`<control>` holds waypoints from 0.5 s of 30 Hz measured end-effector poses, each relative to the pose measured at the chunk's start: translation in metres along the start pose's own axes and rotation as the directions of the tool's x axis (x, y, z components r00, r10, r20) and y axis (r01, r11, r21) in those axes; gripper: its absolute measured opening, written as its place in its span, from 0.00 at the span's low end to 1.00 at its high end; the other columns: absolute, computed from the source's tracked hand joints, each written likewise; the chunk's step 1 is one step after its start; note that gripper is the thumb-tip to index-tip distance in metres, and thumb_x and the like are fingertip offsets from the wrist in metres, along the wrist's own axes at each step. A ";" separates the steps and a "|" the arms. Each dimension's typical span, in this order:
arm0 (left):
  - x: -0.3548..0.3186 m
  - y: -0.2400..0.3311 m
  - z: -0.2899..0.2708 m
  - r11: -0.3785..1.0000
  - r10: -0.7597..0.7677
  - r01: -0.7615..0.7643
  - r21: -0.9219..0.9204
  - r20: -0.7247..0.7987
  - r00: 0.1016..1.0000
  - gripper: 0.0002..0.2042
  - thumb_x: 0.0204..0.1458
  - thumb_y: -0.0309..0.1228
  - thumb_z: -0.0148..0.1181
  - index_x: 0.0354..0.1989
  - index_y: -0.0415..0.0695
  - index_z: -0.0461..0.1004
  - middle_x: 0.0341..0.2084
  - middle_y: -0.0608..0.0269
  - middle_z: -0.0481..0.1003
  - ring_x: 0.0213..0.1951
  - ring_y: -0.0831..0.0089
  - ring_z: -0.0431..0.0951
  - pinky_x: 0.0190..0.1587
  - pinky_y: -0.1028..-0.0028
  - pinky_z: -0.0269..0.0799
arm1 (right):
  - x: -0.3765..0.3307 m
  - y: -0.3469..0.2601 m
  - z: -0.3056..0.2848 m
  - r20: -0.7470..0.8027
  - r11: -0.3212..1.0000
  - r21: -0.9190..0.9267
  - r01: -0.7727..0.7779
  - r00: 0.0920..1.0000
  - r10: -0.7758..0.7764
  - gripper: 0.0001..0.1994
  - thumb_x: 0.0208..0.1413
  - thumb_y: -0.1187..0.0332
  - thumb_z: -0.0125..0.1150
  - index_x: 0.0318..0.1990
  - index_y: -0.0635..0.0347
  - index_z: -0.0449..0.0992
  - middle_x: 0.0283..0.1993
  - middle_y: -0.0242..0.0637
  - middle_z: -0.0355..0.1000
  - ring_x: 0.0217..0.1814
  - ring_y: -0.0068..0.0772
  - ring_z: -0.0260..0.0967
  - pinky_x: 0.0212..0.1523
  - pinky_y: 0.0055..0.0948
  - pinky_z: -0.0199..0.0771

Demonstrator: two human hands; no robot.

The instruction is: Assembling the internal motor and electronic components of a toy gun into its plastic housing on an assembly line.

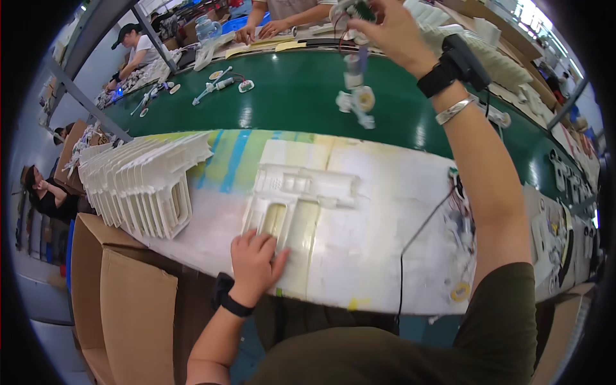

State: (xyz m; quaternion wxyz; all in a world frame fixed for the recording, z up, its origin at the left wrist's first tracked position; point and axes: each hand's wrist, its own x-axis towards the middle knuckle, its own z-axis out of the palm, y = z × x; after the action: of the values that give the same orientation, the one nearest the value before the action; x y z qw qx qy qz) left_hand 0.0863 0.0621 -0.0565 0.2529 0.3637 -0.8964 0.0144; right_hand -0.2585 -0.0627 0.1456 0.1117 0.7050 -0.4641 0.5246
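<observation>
My left hand [255, 266] is at the near end of a white plastic housing shell [292, 186], its fingers curled over the edge and its thumb to the right. The shell lies with its hollow side up on the worktable, showing ribs and recesses. Up over the far side of the green belt, my right hand [393, 35] grips a small wired assembly [359, 11] with a green circuit board. Below that hand, white tubular parts and a yellowish round piece [365, 99] appear to hang from it; the exact joint cannot be made out.
A row of nested white shells [144, 183] stands at the left. Several similar assemblies [217, 86] lie on the green belt [282, 96]. A black cable [402, 269] and small parts lie at the right of the table. Cardboard box [138, 301] at lower left; a co-worker's hands [260, 31] opposite.
</observation>
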 end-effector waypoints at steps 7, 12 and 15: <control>0.016 0.028 -0.032 0.999 -0.024 0.018 -0.044 -0.136 0.990 0.16 0.45 0.38 0.59 0.41 0.42 0.70 0.38 0.56 0.72 0.44 0.59 0.68 0.45 0.61 0.60 | -0.012 -0.130 -0.110 0.040 0.962 0.272 0.016 0.999 -0.028 0.20 0.45 0.81 0.60 0.47 0.63 0.66 0.34 0.32 0.69 0.35 0.20 0.68 0.36 0.17 0.70; 0.069 0.049 -0.125 0.818 0.087 -0.251 -0.518 -0.321 0.943 0.22 0.45 0.28 0.60 0.50 0.36 0.65 0.42 0.51 0.71 0.42 0.61 0.73 0.46 0.70 0.66 | -0.032 -0.158 -0.132 0.190 0.794 0.573 0.204 0.909 -0.370 0.23 0.47 0.80 0.59 0.53 0.60 0.64 0.40 0.34 0.69 0.42 0.22 0.68 0.42 0.21 0.71; 0.110 0.080 -0.167 0.614 0.068 -0.382 -0.691 -0.436 0.897 0.26 0.46 0.33 0.61 0.54 0.40 0.62 0.42 0.57 0.71 0.44 0.67 0.72 0.47 0.70 0.65 | -0.060 -0.190 -0.127 0.266 0.941 0.333 0.064 0.951 -0.159 0.25 0.48 0.83 0.57 0.55 0.59 0.64 0.42 0.32 0.67 0.46 0.24 0.68 0.49 0.23 0.71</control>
State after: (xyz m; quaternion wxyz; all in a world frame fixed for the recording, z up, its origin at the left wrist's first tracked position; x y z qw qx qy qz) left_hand 0.0406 0.0854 0.1531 0.5410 0.0957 -0.7929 -0.2637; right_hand -0.1935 0.1550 0.2116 -0.0434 0.8080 -0.3428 0.4773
